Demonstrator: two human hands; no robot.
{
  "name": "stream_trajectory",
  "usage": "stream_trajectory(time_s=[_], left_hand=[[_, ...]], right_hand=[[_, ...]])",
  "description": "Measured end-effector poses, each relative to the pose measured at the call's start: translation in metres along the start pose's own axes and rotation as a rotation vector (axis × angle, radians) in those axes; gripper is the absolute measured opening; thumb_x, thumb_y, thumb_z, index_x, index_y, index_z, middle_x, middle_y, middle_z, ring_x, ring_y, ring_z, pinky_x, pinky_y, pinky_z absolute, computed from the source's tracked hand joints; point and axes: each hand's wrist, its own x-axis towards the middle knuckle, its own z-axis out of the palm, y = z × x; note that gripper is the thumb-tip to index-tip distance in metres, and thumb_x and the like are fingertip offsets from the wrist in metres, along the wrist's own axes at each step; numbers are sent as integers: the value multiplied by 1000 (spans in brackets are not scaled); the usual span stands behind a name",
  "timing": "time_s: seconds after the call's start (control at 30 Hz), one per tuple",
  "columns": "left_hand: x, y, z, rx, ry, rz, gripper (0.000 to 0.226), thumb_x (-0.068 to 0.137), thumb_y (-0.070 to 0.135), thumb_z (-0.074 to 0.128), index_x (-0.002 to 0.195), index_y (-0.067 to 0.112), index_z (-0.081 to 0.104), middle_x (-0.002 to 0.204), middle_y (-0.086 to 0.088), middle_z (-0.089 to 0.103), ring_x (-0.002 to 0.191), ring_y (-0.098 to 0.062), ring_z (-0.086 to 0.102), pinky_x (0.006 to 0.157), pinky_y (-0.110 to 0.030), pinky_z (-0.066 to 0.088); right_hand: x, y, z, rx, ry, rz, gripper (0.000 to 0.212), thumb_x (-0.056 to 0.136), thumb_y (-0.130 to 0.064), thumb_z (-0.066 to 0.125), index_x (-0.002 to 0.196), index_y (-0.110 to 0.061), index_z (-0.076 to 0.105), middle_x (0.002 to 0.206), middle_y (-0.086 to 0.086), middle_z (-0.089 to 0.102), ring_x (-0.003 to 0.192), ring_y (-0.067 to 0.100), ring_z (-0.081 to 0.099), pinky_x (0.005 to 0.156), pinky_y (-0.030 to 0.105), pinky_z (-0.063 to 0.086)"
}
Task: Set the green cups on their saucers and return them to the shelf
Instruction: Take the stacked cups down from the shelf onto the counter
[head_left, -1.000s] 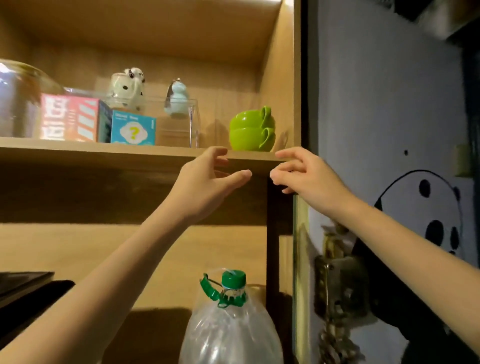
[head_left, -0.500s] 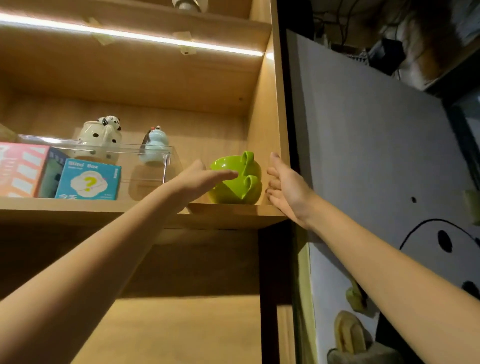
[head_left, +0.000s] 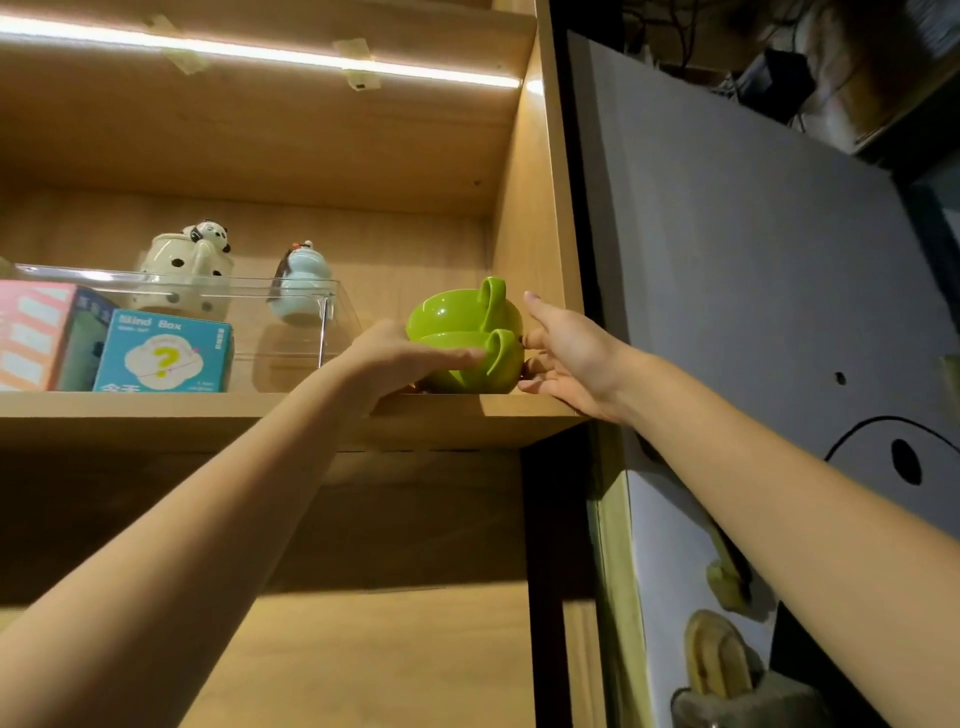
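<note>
Two glossy green cups (head_left: 465, 338), nested with the upper one tilted, sit at the shelf's (head_left: 291, 415) right end; they look hard, slick and breakable. The left hand (head_left: 402, 358) touches the lower cup with open grip, while the right hand (head_left: 563, 358), fingers spread, flanks the handles; cupping the lower bowl seems safest.

Teal carton (head_left: 163, 351) on the shelf (head_left: 260, 415): printed "Blind Box" above a yellow question mark; smaller print illegible. Pink carton (head_left: 31, 335) beside it: unreadable.
</note>
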Motion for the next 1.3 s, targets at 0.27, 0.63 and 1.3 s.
stream_trajectory(time_s=[0.27,0.63,1.3], left_hand=[[-30,8,-13,-212,61,13,114,7,63,80,99,-3,63,102,-19,70,94,-31,67,87,-46,54],[-105,35,-31,-361,122,26,62,42,40,85,82,-2,64,93,-17,69,86,-24,68,76,-36,58],[-346,-98,63,-284,44,-75,66,48,29,87,108,24,62,97,7,71,86,-1,67,75,-16,54]], right_hand=[[-23,-16,7,42,1,7,67,95,-51,23,148,-13,12,156,13,21,143,31,22,115,44,21],[-94,-45,9,52,-9,23,75,91,-57,23,148,-8,16,156,14,23,142,34,25,115,48,18],[-305,121,84,538,169,391,27,93,-31,44,97,-15,65,83,0,73,81,14,69,67,24,51]])
